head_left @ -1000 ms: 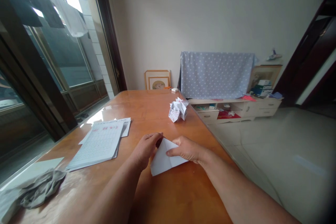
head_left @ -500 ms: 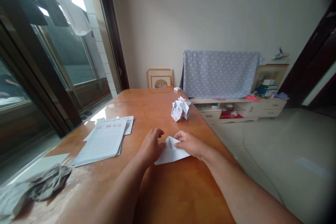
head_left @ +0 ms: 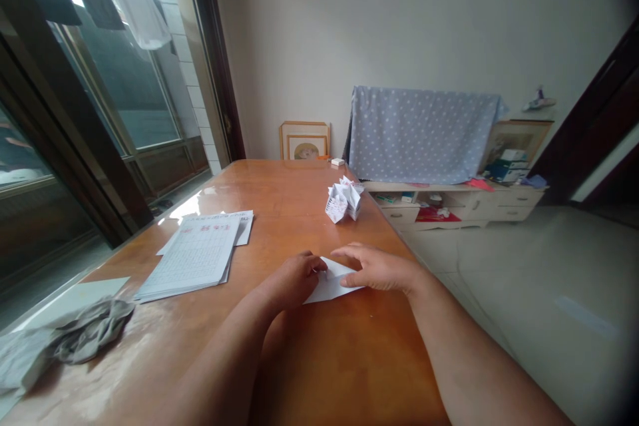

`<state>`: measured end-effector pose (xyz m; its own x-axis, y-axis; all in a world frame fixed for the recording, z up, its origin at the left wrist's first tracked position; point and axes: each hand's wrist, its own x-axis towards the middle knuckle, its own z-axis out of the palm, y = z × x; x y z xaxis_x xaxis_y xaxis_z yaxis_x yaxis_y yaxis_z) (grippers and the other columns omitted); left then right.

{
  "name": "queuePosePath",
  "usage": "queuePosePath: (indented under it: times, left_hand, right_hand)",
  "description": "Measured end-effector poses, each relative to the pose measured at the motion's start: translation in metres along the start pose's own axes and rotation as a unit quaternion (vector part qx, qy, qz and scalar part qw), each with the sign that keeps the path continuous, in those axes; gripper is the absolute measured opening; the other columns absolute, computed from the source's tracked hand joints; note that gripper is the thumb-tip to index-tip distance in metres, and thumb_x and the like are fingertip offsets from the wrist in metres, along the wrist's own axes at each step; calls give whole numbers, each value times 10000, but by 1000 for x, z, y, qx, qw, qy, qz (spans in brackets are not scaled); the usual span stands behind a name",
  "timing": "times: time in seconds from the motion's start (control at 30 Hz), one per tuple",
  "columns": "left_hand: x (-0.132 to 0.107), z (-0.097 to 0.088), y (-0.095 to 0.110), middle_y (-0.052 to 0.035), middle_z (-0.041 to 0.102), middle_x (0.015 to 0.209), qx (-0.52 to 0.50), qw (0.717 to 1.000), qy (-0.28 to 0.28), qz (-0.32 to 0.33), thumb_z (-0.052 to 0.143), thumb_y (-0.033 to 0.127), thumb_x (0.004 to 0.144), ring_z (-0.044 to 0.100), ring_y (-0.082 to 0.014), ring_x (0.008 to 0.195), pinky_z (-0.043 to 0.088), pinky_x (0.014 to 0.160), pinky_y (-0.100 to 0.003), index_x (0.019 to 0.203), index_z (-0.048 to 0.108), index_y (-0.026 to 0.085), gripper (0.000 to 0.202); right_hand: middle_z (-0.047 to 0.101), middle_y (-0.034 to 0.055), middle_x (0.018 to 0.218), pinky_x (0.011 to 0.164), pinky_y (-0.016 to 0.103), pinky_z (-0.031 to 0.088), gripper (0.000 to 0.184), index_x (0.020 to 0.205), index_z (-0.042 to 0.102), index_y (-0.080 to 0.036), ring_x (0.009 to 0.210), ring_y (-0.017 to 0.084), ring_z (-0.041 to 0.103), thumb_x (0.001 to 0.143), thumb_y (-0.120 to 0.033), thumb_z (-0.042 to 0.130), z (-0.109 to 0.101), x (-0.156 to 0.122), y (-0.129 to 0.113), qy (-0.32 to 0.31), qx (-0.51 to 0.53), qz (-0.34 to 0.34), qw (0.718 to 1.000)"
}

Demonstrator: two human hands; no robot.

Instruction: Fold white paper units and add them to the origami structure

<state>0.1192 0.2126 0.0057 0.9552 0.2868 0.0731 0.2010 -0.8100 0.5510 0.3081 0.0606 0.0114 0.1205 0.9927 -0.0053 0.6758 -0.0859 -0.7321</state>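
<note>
A white sheet of folded paper [head_left: 332,285] lies on the wooden table in front of me, its far end coming to a point. My left hand [head_left: 302,277] is closed at the paper's left side, fingers curled over with the tips on its upper surface. On the other side, my right hand [head_left: 377,269] has its thumb against the paper's right part. Its index finger stretches out past the far edge, with a gap between thumb and finger. Beyond both hands stands a cluster of folded paper pieces [head_left: 343,201] with printing on some faces.
A stack of lined sheets [head_left: 194,256] lies to the left on the table [head_left: 294,193]. Nearer, a crumpled grey cloth [head_left: 92,329] rests by a pale sheet. A small white box [head_left: 338,162] sits at the far edge. The table's right edge runs close to my right arm.
My left fingers have moved rightward onto the paper's upper part. My right hand has loosened, its index finger now extended away from the thumb. The view has tilted slightly downward.
</note>
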Motion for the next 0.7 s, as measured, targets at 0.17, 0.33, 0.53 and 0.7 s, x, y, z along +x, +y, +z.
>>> queuePosePath:
  times: [0.17,0.33,0.53,0.7]
  left_hand:
    - [-2,-1,2,-85,627,1114,15,1000,-19,19,451,84,820,642,-209,939,505,896,-323,1161,728,233,464]
    - [-2,-1,-3,-95,612,1145,19,998,-38,36,476,88,814,630,-222,1006,487,962,-336,1193,727,231,477]
    - [-4,-7,1,-89,602,1140,3,997,-60,46,516,204,862,620,-223,979,490,943,-339,1170,741,251,384]
    - [-6,-9,5,-82,590,1167,-2,997,-79,19,635,311,792,602,-249,995,484,928,-350,1180,722,264,400]
  right_hand:
    - [372,83,1593,1201,443,220,809,1443,546,-286,1486,325,269,689,-396,817,-1,-7,-2,-59,-80,22,995]
    - [329,90,1621,1210,454,199,722,1415,580,-294,1512,311,224,729,-385,784,3,-6,3,-76,-104,15,992]
    - [509,77,1506,1179,448,278,588,1330,662,-284,1436,339,384,757,-372,757,1,-4,6,-68,-99,-10,993]
    - [453,87,1549,1177,440,274,689,1381,618,-269,1438,340,375,727,-416,778,1,-5,6,-71,-114,0,991]
